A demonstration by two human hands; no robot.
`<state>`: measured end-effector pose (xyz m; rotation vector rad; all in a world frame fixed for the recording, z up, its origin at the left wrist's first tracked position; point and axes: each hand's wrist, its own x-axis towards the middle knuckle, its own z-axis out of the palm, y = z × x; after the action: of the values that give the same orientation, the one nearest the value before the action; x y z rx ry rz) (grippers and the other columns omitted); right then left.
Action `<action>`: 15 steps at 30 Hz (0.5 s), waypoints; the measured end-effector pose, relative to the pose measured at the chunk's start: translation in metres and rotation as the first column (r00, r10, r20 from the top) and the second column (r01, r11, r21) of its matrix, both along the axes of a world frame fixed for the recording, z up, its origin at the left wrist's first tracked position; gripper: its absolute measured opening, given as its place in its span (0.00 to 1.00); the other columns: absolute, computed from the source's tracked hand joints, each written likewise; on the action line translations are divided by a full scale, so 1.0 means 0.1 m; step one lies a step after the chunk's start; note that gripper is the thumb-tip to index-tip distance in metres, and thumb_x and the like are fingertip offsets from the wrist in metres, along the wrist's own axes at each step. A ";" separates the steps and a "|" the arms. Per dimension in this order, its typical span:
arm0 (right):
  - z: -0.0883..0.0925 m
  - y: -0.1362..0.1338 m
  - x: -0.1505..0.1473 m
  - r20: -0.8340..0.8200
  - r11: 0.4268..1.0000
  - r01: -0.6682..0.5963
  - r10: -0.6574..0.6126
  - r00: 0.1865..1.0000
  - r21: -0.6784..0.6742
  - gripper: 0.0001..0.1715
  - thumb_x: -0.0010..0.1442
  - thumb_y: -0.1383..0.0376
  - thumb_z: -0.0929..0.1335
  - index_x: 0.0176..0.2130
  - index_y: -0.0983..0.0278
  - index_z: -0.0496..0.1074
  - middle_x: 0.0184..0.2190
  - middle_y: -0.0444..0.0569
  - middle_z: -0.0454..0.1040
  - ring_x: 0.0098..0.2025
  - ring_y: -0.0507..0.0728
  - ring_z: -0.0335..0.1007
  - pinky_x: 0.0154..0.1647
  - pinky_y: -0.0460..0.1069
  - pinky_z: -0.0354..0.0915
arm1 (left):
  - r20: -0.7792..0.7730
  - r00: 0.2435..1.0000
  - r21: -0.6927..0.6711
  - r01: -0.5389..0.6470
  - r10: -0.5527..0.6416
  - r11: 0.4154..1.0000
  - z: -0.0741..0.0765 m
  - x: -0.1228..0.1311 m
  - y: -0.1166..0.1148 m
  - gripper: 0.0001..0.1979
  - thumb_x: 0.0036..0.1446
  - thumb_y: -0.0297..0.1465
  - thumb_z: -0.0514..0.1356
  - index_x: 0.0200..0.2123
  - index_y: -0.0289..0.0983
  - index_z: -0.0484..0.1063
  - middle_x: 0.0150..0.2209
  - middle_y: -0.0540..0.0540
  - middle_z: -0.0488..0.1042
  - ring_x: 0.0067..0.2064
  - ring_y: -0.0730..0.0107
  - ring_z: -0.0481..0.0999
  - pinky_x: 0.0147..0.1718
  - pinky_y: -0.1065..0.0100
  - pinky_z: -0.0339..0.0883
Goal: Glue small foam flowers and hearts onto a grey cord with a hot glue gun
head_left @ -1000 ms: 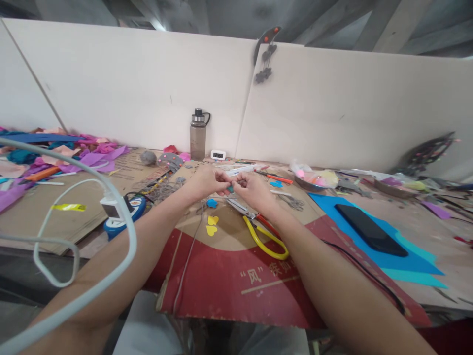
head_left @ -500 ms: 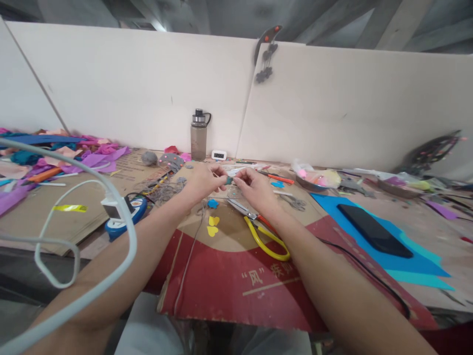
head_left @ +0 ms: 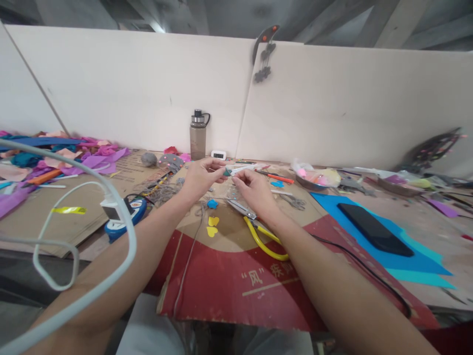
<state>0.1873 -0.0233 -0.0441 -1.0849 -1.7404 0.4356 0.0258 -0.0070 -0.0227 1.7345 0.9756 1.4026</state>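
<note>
Your left hand [head_left: 205, 180] pinches a small teal piece [head_left: 226, 172] above the cardboard [head_left: 214, 283]; whether your right hand [head_left: 254, 191] grips anything cannot be determined. The piece appears light and pliable; hold its edge gently.

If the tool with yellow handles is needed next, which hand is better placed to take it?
Probably the right hand: it is nearer to the yellow-handled tool, which lies just below it in view, while the left hand pinches a small teal piece. I cannot tell if the right is free.
</note>
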 end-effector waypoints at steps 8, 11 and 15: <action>0.07 -0.02 0.05 -0.007 0.988 0.134 -0.134 0.991 0.077 0.09 0.55 0.60 0.67 0.31 0.64 0.73 0.19 0.39 0.59 0.23 0.50 0.53 0.28 0.47 0.51 | -0.184 0.982 0.073 -0.035 0.048 0.997 0.00 0.01 -0.03 0.06 0.51 0.31 0.62 0.30 0.32 0.75 0.27 0.45 0.78 0.29 0.71 0.79 0.29 0.73 0.74; 0.08 -0.02 0.06 -0.021 0.981 0.160 -0.159 0.987 0.106 0.10 0.56 0.60 0.66 0.30 0.64 0.73 0.21 0.41 0.63 0.25 0.50 0.55 0.29 0.47 0.52 | -0.251 0.968 0.118 0.001 0.028 0.993 -0.06 0.01 0.02 0.08 0.51 0.32 0.62 0.31 0.33 0.76 0.26 0.46 0.78 0.28 0.70 0.78 0.29 0.72 0.73; 0.08 -0.01 0.07 -0.019 0.978 0.167 -0.166 0.986 0.125 0.12 0.58 0.60 0.65 0.29 0.64 0.72 0.24 0.43 0.69 0.27 0.51 0.59 0.30 0.46 0.54 | -0.266 0.964 0.137 0.034 0.003 0.990 -0.11 0.02 0.05 0.08 0.51 0.33 0.62 0.32 0.34 0.77 0.27 0.46 0.78 0.29 0.70 0.78 0.30 0.71 0.73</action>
<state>0.1940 -0.0247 -0.0366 -1.1247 -1.6319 0.2223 0.0276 -0.0017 -0.0332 2.0709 1.0208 1.2765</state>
